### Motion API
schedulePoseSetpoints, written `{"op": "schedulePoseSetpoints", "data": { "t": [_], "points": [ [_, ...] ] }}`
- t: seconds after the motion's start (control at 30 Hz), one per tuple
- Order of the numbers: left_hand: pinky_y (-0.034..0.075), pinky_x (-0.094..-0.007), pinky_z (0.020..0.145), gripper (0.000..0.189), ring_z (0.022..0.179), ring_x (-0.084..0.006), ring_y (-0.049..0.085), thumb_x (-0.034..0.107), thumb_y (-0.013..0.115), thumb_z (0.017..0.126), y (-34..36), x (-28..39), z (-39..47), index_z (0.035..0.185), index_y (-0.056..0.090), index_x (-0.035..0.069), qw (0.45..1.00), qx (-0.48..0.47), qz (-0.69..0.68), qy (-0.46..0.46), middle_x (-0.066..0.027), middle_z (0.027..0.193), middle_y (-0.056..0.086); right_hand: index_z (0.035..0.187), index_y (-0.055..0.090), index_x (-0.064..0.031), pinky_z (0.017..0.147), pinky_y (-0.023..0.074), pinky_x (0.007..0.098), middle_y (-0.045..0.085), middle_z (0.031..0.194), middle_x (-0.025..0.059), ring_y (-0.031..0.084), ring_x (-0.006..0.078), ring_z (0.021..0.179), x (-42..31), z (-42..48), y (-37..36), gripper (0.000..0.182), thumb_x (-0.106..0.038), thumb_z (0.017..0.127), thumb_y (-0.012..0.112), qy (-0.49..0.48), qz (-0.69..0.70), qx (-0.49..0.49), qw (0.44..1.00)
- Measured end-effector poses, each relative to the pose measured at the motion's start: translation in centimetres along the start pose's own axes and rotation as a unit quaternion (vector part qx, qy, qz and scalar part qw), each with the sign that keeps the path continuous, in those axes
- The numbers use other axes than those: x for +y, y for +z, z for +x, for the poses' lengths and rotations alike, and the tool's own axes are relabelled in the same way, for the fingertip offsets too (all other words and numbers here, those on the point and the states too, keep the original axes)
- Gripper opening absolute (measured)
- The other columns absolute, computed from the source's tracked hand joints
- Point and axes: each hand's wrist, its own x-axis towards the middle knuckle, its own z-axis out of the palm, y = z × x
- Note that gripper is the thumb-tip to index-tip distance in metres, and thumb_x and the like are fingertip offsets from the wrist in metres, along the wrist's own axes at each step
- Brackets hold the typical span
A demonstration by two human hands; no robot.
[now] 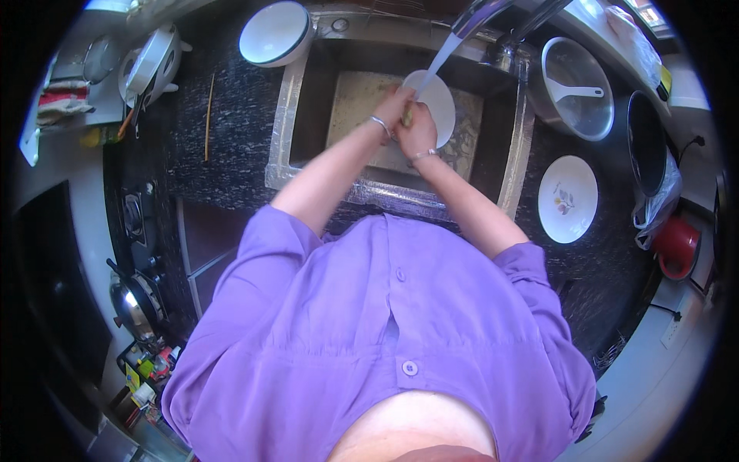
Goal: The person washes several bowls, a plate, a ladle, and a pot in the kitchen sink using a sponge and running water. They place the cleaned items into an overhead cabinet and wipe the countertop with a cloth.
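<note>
In the sink (404,167), my left hand (394,107) and my right hand (418,130) meet over a white plate or shallow bowl (443,110). A small yellow-green item (407,114), too covered to identify, shows between my fingers, and my right hand is closed around it. The left fingers press close against it and are blurred, so their grip is unclear. From the metal faucet (476,17) a stream of water (439,60) falls onto the hands and the white dish.
White bowls (274,32) are stacked by the sink's back left corner. A chopstick (209,118) lies on the dark counter (236,115). At right are a steel pot (577,112) holding a white spatula (577,91), a floral plate (567,199), a dark pan (646,144) and a red mug (678,248).
</note>
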Motion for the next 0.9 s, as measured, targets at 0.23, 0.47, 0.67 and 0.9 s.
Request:
{"op": "schedulePoseSetpoints", "data": {
  "t": [0.23, 0.47, 0.67, 0.9],
  "points": [
    [0.050, -0.0361, 0.070, 0.039, 0.084, -0.0223, 0.059, 0.036, 0.057, 0.078, -1.0, -1.6, 1.5, 0.103, 0.056, 0.007, 0.998, 0.000, -0.046, -0.039, -0.0094, 0.090, 0.060, 0.096, 0.065, -0.0134, 0.076, 0.0474, 0.0394, 0.056, 0.107, 0.0063, 0.055, 0.0286, 0.090, 3.3, 0.2, -0.7, 0.024, -0.017, 0.072, 0.064, -0.158, -0.154, -0.060, 0.974],
    [0.049, -0.0457, 0.084, 0.058, 0.104, -0.0289, 0.057, 0.046, 0.050, 0.084, -5.7, 0.4, 1.0, 0.126, 0.046, 0.006, 0.970, -0.202, -0.022, -0.135, -0.0142, 0.117, 0.057, 0.085, 0.064, -0.0133, 0.070, 0.0451, 0.0392, 0.059, 0.102, 0.0059, 0.055, 0.0254, 0.086, 2.8, -2.3, -4.3, 0.019, -0.027, 0.073, 0.068, -0.374, -0.212, -0.004, 0.903],
    [0.039, -0.0501, 0.093, 0.084, 0.117, -0.0309, 0.047, 0.076, 0.039, 0.077, -4.1, 0.2, -1.2, 0.132, 0.043, 0.012, 0.976, -0.183, 0.045, -0.106, -0.0153, 0.131, 0.046, 0.085, 0.066, -0.0101, 0.065, 0.0458, 0.0301, 0.063, 0.093, 0.0039, 0.060, 0.0171, 0.079, 2.7, 0.4, -4.1, 0.018, -0.028, 0.082, 0.065, -0.080, 0.198, -0.061, 0.975],
    [0.045, -0.0300, 0.088, 0.044, 0.102, -0.0141, 0.057, 0.042, 0.054, 0.090, -5.9, -0.5, -2.9, 0.117, 0.055, 0.007, 0.950, -0.264, -0.163, 0.000, -0.0059, 0.110, 0.061, 0.101, 0.061, -0.0021, 0.073, 0.0506, 0.0294, 0.065, 0.091, 0.0060, 0.062, 0.0144, 0.081, 4.0, 1.9, -5.6, 0.032, -0.031, 0.090, 0.057, 0.240, 0.646, -0.088, 0.719]
  ]
}}
